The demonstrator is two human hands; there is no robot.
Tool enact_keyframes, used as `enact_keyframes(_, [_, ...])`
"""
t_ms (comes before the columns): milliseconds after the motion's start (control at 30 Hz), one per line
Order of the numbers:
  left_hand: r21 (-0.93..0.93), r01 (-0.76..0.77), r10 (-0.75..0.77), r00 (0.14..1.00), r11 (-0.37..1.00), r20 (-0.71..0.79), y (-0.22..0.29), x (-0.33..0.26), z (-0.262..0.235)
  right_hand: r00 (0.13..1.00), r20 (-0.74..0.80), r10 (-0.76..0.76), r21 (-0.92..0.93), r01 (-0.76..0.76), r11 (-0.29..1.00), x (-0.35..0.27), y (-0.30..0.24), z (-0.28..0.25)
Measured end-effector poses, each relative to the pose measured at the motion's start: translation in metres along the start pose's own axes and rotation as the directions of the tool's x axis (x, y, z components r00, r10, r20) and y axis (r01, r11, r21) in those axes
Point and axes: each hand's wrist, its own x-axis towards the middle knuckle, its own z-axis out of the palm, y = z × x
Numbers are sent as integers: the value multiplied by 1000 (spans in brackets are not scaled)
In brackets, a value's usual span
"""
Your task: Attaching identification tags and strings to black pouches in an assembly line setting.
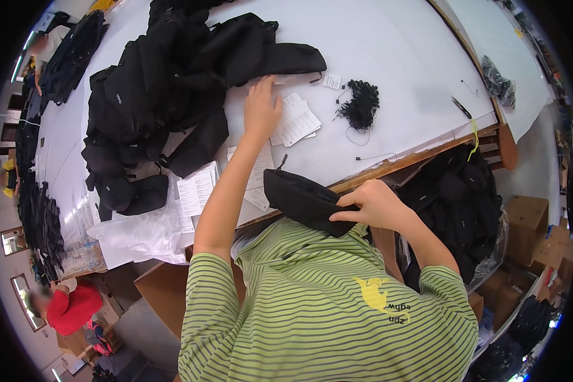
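My right hand pinches the edge of a black fabric piece between thumb and fingers, in front of my chest at the table's near edge. It looks like a soft cap or pouch, with a short cord or tab at its left end; its exact kind is unclear. Out over the table my left hand is stretched forward, thumb apart from the fingers. Its fingertips reach the edge of a large heap of black fabric items. Beside that hand lies a stack of printed white cards.
Black strings with tags lie right of the cards. Thread snips rest near the table's right edge. More printed sheets and clear plastic are at left. A bag of black items stands below the table; cardboard boxes are beyond.
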Motion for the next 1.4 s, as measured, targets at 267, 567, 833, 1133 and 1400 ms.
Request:
enact_keyframes(267, [71,8,-14,996,997,88,-5,28,11,974,-213,-81,-38,74,997,-2,-3,-7])
enact_keyframes(567, [-529,212,-228,973,822,36,71,6,-83,932,-296,-208,-430,64,900,20,9,-22])
enact_keyframes(833, [-168,-259,291,934,951,206,87,-53,-143,897,-340,-283,-477,95,874,38,-11,-31])
enact_keyframes(1133, [-863,227,-507,731,-451,458,90,-116,-98,733,-603,-315,-291,165,942,56,-53,1])
enact_keyframes(1400, [-923,234,-673,632,-306,383,101,-100,-119,734,-635,240,528,186,829,63,-42,29])
